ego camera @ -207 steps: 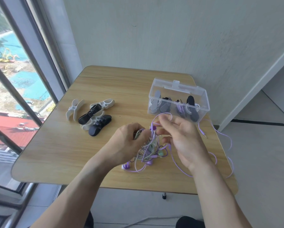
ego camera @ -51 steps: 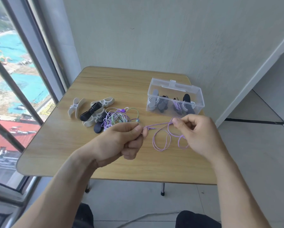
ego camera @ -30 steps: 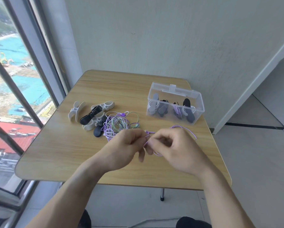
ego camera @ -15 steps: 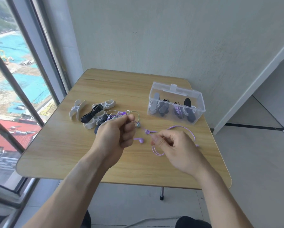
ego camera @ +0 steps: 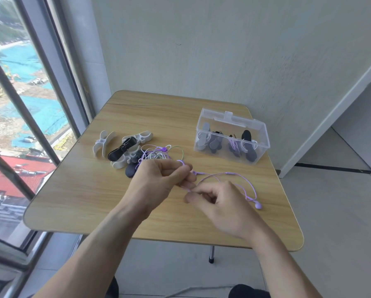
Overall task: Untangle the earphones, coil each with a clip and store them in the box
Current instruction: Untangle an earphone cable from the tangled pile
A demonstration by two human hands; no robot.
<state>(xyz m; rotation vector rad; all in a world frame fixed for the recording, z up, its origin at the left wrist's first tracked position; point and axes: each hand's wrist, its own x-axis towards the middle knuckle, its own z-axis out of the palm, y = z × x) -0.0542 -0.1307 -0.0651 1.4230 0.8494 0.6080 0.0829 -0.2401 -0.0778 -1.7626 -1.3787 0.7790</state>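
A purple earphone cable [ego camera: 242,179] arcs over the wooden table [ego camera: 94,190], one earbud [ego camera: 258,205] lying at its right end. My left hand [ego camera: 158,181] pinches the cable near its other end, and my right hand [ego camera: 219,203] pinches it just below, fingers curled. Behind my left hand lies a tangle of purple, white and green earphones [ego camera: 158,154]. The clear plastic box [ego camera: 231,136], open, stands at the back right and holds several coiled earphones in clips.
Several white, black and grey cable clips [ego camera: 124,147] lie in a heap at the table's left. A window frame runs along the left, a white wall behind. The table's front edge is close below my forearms.
The purple cable has been pulled free of the tangle and laid out to the right; both hands have come together at its left end, and the camera has drawn back a little.
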